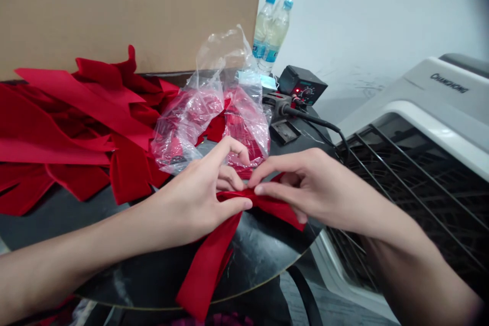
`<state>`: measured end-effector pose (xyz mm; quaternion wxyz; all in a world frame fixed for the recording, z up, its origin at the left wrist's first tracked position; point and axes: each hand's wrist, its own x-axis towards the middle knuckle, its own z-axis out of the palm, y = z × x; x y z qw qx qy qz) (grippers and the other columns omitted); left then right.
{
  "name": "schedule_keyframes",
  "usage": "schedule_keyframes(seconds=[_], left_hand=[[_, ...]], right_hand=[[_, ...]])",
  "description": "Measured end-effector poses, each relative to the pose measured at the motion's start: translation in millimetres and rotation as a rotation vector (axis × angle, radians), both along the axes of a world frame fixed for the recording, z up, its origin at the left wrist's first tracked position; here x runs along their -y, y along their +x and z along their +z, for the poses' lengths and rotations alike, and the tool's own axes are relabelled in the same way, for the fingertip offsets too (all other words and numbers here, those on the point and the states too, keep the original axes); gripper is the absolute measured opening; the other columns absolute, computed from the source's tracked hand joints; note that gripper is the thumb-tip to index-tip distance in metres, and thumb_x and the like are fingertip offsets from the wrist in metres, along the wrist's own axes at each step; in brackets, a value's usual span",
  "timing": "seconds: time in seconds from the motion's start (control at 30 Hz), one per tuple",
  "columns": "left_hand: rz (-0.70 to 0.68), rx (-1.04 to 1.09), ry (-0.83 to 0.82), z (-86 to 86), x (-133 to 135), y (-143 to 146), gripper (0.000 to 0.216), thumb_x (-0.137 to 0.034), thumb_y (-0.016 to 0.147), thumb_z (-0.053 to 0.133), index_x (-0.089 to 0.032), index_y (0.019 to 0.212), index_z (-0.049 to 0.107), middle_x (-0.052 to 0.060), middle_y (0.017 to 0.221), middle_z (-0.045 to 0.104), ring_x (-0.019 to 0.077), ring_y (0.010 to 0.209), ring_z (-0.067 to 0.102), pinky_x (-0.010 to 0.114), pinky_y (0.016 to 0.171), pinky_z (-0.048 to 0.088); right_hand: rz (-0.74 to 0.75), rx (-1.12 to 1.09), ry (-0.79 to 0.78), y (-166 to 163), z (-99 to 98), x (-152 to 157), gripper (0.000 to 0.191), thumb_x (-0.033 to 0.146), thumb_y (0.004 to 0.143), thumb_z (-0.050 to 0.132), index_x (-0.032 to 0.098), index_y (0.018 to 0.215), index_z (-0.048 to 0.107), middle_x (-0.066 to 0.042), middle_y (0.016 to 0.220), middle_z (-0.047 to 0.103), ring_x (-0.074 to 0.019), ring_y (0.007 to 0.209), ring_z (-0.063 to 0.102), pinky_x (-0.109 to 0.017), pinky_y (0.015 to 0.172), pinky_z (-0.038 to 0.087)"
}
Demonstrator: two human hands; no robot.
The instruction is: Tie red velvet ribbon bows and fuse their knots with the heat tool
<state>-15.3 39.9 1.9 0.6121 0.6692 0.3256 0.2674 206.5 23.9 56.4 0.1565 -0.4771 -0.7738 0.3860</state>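
2 bare hands, the left hand (189, 204) and right hand (315, 188), clamp a red ribbon (208, 270) (fingertips nearly meeting), its long tail running toward the person below the left hand.

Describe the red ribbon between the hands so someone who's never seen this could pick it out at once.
Find the dark glossy tabletop, then the left hand and right hand meeting near its edge. The red ribbon pinched between them has a long tail hanging over the table edge, unlike the loose red pieces heaped away to the left.
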Motion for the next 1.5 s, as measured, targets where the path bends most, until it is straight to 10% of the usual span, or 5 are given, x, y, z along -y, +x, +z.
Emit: schedule_keyframes(seconds=[0.5,1.03,1.2,1.3,1.5], left_hand=[[-0.024,-0.172,-0.172,1.7,-13.7,-0.8,0.054,-0.033,0.078,0.084,-0.024,0.127,0.064,-0.003,0.077,0.075,0.0173,0.075,0.075,0.024,0.068,0.057],[0.218,-0.015,-0.290,9.3,-15.0,2.3,0.023,-0.007,0.064,0.089,-0.021,0.080,0.082,-0.004,0.070,0.080,0.0098,0.065,0.076,0.007,0.058,0.054],[0.160,0.143,-0.596,8.7,-18.7,0.9,0.014,-0.020,0.071,0.091,-0.021,0.083,0.083,0.005,0.079,0.083,0.0201,0.076,0.081,0.021,0.070,0.065],[0.270,0.169,-0.459,6.6,-19.3,0.7,0.018,-0.017,0.069,0.091,-0.020,0.085,0.084,0.004,0.080,0.083,0.0188,0.076,0.081,0.019,0.070,0.064],[0.527,0.087,-0.016,2.6,-15.9,-1.2,0.028,-0.014,0.067,0.091,-0.025,0.092,0.085,-0.003,0.079,0.083,0.0143,0.074,0.080,0.011,0.064,0.060]], right_hand=[[0.034,0.112,0.249,-9.9,2.6,7.3,0.016,0.012,0.091,0.069,0.025,0.093,0.078,0.006,0.083,0.076,-0.0062,0.059,0.063,-0.020,0.059,0.046],[-0.066,0.249,0.687,-5.4,-36.6,34.3,0.006,0.017,0.099,0.065,0.020,0.104,0.066,-0.002,0.099,0.071,-0.0154,0.081,0.065,-0.031,0.072,0.050],[0.152,0.292,1.149,14.2,-48.3,17.5,0.022,0.007,0.095,0.065,0.013,0.116,0.066,-0.012,0.107,0.075,-0.0200,0.084,0.067,-0.037,0.069,0.048],[0.171,0.232,1.257,17.2,-57.2,7.2,0.025,0.005,0.093,0.066,0.014,0.116,0.067,-0.014,0.107,0.077,-0.0213,0.087,0.071,-0.036,0.070,0.050],[-0.316,-0.008,0.876,-21.1,-55.6,20.7,0.010,0.017,0.091,0.073,0.020,0.101,0.072,0.000,0.084,0.077,-0.0105,0.065,0.069,-0.023,0.065,0.056]])
